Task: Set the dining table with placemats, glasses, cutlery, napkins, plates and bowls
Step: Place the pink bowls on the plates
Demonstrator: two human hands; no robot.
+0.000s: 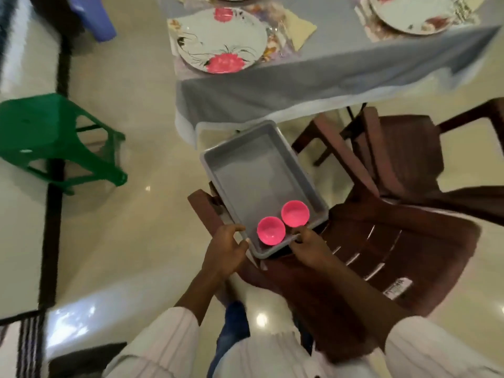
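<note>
In the lower middle of the frame we hold a grey plastic tray (253, 170) that rests on the seat of a brown plastic chair (368, 255). Our left hand (226, 246) grips the tray's near left corner, fingers curled over the rim. Our right hand (305, 241) curls over the near rim just beside it. Two pink bowls sit upright at the near end of the tray, the nearer bowl (271, 231) almost touching the farther bowl (295, 213). Across the top of the frame lies the cloth-covered surface (341, 50), where a flowered plate (222, 40) rests on a placemat (270, 47) beside a pale yellow napkin (298, 27). A second plate (411, 12) sits at upper right. A green stool (54, 137) stands at left.
</note>
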